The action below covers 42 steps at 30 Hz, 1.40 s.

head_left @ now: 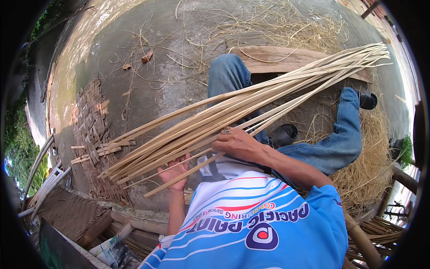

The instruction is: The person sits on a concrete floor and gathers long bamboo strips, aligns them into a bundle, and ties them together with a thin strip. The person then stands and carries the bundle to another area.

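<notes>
- From my end, the bundle of split strips (237, 107) was slantwise over the lap, just nearside of the L knee (227, 71); couldn't tell if it rested on the plank (277, 54) beyond.
- I judged it light for its length, stiff lengthwise but springy, prob. dry w/ little slip; thin edges might splinter.
- Best hold, imo: mid-length, whole bunch gathered, b/c loose ends would sag & fan.
- R hand (237, 142) had its fingers curled round strips at the bundle's near edge, approx. mid-length.
- L hand (175, 172) was palm up, fingers loosely spread under the L-end strips; couldn't tell if they bore any wt.
- Long axis ran from lower L, over the woven mat's (92, 112) R edge, to upper R, past the plank's R corner, where the pale tips narrowed & pointed away.
</notes>
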### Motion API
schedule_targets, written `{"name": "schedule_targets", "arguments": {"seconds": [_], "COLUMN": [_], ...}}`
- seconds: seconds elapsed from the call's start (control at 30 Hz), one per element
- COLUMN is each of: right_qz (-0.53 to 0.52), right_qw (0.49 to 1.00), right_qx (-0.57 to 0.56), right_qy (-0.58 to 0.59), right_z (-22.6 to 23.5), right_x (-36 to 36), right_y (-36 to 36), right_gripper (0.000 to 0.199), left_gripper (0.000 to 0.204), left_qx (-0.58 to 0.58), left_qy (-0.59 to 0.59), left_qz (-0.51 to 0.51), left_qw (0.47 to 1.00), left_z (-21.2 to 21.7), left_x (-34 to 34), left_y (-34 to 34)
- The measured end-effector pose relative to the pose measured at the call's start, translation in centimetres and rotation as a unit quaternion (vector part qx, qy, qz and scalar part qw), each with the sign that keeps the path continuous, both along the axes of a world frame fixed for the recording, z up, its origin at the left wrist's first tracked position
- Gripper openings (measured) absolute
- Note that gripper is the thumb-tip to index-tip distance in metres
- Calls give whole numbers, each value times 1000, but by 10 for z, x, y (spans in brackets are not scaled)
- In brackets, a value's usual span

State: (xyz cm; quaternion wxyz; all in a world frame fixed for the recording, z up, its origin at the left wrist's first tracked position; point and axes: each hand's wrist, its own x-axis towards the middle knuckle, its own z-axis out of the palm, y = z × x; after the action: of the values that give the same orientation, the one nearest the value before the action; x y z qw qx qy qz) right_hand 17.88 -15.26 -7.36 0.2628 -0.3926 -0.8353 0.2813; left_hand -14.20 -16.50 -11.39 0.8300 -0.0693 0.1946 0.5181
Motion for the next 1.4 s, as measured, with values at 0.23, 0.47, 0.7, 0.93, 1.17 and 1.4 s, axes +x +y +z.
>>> {"name": "schedule_targets", "arguments": {"seconds": [0.23,0.47,0.7,0.93,1.17,1.4], "right_qz": [-2,-165,-136,-133,0,32], "right_qw": [999,978,969,958,996,967], "right_qx": [-30,132,203,252,-91,-225], "right_qy": [44,10,-33,-17,12,116], "right_z": [6,-2,-4,-11,5,22], "right_x": [-19,-1,2,0,14,1], "right_y": [0,-13,3,6,13,22], "right_gripper": [14,23,35,36,20,22], "left_gripper": [69,65,57,60,64,65], "left_qx": [-46,-32,-22,14,-49,-67], "left_qy": [18,1,25,-20,76,113], "left_qz": [17,-21,-34,-79,-33,12], "left_qw": [999,999,999,997,995,991], "left_z": [-20,-12,-11,0,-5,-9], "left_x": [-17,-12,-8,1,5,3], "left_y": [-8,-14,-9,-7,-9,2]}}
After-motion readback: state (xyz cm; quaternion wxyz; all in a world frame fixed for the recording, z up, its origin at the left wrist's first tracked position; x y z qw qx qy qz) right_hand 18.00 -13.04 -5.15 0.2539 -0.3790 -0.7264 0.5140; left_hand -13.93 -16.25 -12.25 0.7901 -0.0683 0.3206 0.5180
